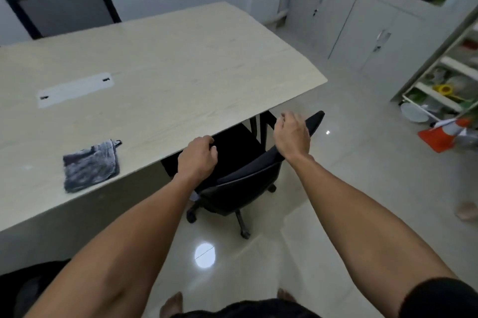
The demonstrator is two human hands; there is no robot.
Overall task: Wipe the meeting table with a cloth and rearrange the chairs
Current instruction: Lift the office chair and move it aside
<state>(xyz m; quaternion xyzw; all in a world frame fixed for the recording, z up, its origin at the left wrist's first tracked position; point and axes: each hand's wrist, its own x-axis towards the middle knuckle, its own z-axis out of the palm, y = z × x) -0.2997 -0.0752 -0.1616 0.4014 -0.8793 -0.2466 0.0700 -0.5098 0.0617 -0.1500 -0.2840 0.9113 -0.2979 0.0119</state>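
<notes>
A black office chair [240,180] on casters stands at the near right end of the pale wooden meeting table [181,64], its seat partly under the tabletop. My left hand [198,158] grips the left side of the chair's backrest top. My right hand [292,137] grips the right side of the same backrest edge. A folded grey cloth [90,166] lies on the table near its front edge, left of my left hand, with nothing touching it. A second black mesh-backed chair [64,9] stands at the table's far side.
A white cable cover [75,89] is set in the tabletop. Grey metal cabinets [362,27] line the right wall. An open shelf [450,79] with clutter and an orange dustpan [437,137] stand at the right. The tiled floor [349,162] is glossy. My bare feet show at the bottom.
</notes>
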